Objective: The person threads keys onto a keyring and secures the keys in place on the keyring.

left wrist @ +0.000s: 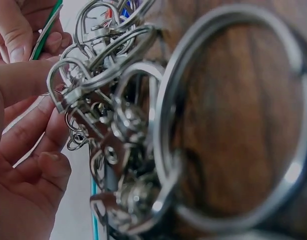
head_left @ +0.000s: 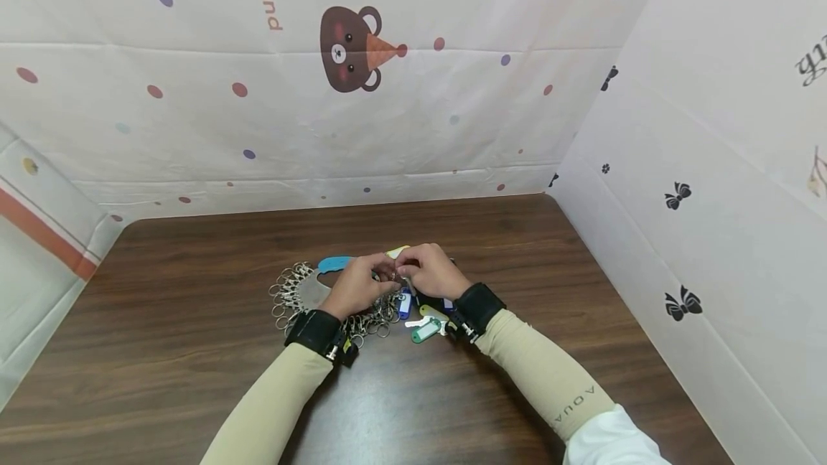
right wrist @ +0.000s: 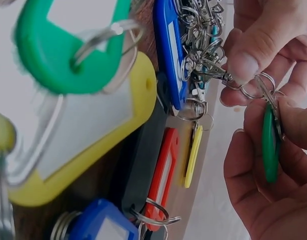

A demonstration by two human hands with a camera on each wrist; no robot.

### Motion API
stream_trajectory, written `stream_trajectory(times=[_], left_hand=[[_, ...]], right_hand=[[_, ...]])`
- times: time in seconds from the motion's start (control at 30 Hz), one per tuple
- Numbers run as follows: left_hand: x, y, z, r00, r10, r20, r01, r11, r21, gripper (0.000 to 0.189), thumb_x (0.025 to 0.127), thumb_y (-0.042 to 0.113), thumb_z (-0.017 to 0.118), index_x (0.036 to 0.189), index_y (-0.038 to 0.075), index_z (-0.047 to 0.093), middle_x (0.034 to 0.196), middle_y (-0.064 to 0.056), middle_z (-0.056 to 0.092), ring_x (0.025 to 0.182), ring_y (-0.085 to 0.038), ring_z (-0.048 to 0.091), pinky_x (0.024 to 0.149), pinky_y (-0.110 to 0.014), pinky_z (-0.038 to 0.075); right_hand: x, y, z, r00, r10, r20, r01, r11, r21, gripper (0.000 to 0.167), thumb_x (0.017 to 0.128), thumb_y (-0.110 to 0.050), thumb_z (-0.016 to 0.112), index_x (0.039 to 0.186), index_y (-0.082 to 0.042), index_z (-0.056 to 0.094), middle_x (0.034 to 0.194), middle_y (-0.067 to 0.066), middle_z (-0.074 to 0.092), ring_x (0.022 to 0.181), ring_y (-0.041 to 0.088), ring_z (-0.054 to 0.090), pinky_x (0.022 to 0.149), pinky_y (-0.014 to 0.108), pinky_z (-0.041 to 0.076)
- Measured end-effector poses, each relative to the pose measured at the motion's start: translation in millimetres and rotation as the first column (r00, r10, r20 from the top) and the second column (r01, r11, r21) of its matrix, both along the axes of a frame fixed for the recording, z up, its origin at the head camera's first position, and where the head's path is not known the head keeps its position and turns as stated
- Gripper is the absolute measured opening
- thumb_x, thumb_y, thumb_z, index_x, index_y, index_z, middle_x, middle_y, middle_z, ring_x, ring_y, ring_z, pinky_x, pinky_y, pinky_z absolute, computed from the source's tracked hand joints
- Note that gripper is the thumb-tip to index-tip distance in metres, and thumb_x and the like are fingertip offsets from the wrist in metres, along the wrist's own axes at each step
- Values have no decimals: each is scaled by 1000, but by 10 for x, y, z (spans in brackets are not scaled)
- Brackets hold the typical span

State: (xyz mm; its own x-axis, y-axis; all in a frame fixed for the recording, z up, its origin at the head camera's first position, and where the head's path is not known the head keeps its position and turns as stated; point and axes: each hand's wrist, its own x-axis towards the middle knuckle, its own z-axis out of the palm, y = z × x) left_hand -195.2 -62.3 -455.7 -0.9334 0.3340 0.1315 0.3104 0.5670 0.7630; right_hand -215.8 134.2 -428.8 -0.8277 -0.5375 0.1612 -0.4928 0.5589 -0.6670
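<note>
Both hands meet over the right side of a large metal key ring [head_left: 310, 294] hung with many small clips and split rings. My left hand [head_left: 363, 284] pinches one small split ring [right wrist: 266, 80] between thumb and finger, beside a metal clip [right wrist: 213, 72]. Close against it, my right hand [head_left: 434, 271] holds a green key tag [right wrist: 270, 145] with a key [right wrist: 269, 95] lying along it. In the left wrist view the clips and rings [left wrist: 118, 100] hang beside the left fingers, and the green tag [left wrist: 48, 30] shows above, in the right hand.
Nearer the right wrist, loose tags lie on the brown table [head_left: 194, 350]: blue [head_left: 404, 303], green [head_left: 426, 331] and yellow [head_left: 434, 313]. Red [right wrist: 162, 175] and black [right wrist: 143, 150] ones show in the right wrist view. A blue piece [head_left: 334, 263] lies behind the left hand.
</note>
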Motion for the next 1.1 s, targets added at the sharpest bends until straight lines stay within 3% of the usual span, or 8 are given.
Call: stream_trajectory(times=[0.23, 0.53, 0.9, 1.1], left_hand=[[1, -8, -1, 1000, 17, -4, -17, 1000, 4, 16, 91, 21, 81, 105, 13, 81, 89, 2, 76, 79, -8, 66, 72, -28, 55], [4, -2, -1, 1000, -2, -10, 3, 1000, 10, 22, 92, 16, 81, 113, 13, 78, 94, 0, 78, 84, -10, 69, 76, -31, 58], [0, 15, -6, 999, 25, -25, -26, 1000, -5, 25, 92, 23, 81, 115, 13, 77, 96, 1, 78, 84, -11, 69, 74, -30, 56], [0, 23, -11, 999, 32, -31, -32, 999, -4, 16, 93, 23, 79, 106, 13, 81, 92, 0, 78, 81, -10, 69, 73, -30, 56]], right_hand=[[3, -7, 7, 1000, 13, 7, -13, 1000, -10, 12, 98, -5, 68, 93, -9, 78, 92, 4, 78, 80, 10, 67, 75, 26, 55], [-2, 0, 1, 1000, 0, -5, 0, 1000, -10, 12, 99, -3, 68, 95, -7, 79, 92, 6, 78, 75, 10, 62, 70, 23, 51], [-10, 11, 20, 1000, 3, 5, -3, 1000, -8, 12, 98, -4, 69, 94, -8, 79, 91, 5, 78, 77, 9, 64, 71, 23, 54], [-1, 10, 32, 1000, 17, 15, -17, 1000, -6, 12, 98, -4, 69, 94, -9, 80, 94, 4, 79, 82, 10, 68, 75, 25, 56]])
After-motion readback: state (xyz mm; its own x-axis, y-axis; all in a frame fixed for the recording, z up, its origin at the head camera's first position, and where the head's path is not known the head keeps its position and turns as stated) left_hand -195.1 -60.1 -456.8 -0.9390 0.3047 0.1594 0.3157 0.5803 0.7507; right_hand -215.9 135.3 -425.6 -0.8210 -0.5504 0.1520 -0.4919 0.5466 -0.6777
